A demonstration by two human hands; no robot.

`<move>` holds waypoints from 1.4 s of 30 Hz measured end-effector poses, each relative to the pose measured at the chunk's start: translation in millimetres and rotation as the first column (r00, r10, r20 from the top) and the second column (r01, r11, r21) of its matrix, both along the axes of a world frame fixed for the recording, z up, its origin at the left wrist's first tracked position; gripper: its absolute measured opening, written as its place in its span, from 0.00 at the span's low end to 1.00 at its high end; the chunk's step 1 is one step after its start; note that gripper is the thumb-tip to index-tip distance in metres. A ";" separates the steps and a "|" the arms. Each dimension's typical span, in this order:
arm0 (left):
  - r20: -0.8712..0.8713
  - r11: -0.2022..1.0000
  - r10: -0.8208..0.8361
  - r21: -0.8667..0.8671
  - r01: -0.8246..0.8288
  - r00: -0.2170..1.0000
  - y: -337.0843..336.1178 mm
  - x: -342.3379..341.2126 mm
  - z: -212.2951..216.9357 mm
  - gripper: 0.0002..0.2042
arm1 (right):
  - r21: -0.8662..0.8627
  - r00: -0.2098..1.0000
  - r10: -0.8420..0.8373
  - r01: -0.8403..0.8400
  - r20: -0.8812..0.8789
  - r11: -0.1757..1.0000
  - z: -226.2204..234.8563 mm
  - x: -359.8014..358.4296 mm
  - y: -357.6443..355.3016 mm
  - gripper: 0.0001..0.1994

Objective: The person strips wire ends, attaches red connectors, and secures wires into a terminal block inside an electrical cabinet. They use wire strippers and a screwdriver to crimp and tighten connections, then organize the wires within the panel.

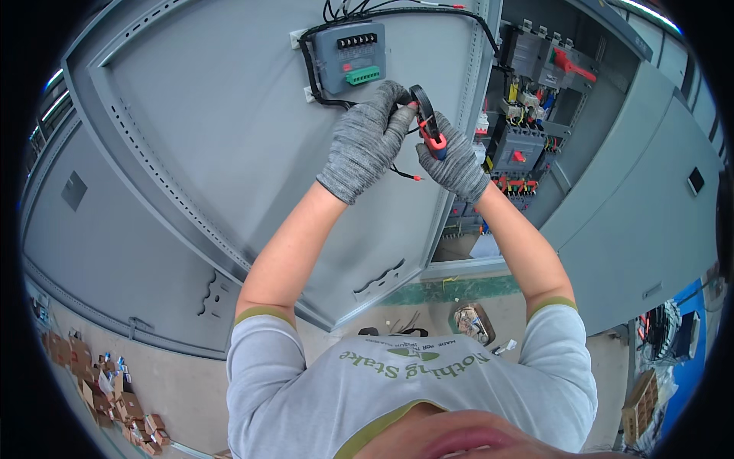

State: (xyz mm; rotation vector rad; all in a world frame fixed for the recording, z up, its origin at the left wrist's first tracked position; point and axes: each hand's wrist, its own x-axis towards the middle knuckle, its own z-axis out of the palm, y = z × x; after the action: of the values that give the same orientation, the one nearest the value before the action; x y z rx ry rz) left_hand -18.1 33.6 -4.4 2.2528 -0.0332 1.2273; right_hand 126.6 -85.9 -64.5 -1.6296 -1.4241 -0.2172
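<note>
Both my hands wear grey knitted gloves and are raised in front of the open grey cabinet door (229,153). My right hand (456,162) grips the red and black handles of a pair of cutters (427,116). My left hand (367,139) closes around the black wire bundle (321,96) right beside the tool's head. A thin black wire with a red tip (407,176) hangs below my hands. Above them a grey meter module (350,55) with a green terminal block is fixed to the door.
Inside the cabinet to the right are grey breakers (520,149), a red switch lever (572,67) and coloured wiring. Small cardboard boxes (99,390) lie on the floor at lower left. A bundle of parts (472,321) rests on the floor below the cabinet.
</note>
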 end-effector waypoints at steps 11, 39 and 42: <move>-0.012 0.807 -0.451 -0.431 0.403 0.892 16.9 -11.5 17.1 0.11 | -0.008 0.978 0.056 -0.055 0.201 0.998 40.4 -8.4 -3.4 0.31; -0.054 0.840 -0.402 -0.419 0.345 0.914 24.4 -27.8 7.8 0.12 | 0.340 0.981 0.027 -0.091 0.190 0.936 18.8 1.6 1.9 0.33; 0.093 0.878 -0.355 -0.309 0.366 0.930 19.6 -37.2 -3.1 0.13 | 0.376 0.980 0.162 -0.108 -0.116 0.920 -11.1 2.0 -29.3 0.31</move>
State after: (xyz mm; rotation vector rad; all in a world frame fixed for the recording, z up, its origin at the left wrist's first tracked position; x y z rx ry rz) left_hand -55.3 53.3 -7.6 1.8387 -0.2391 0.9864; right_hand 128.6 -115.2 -75.5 -1.2100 -1.2887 -0.2628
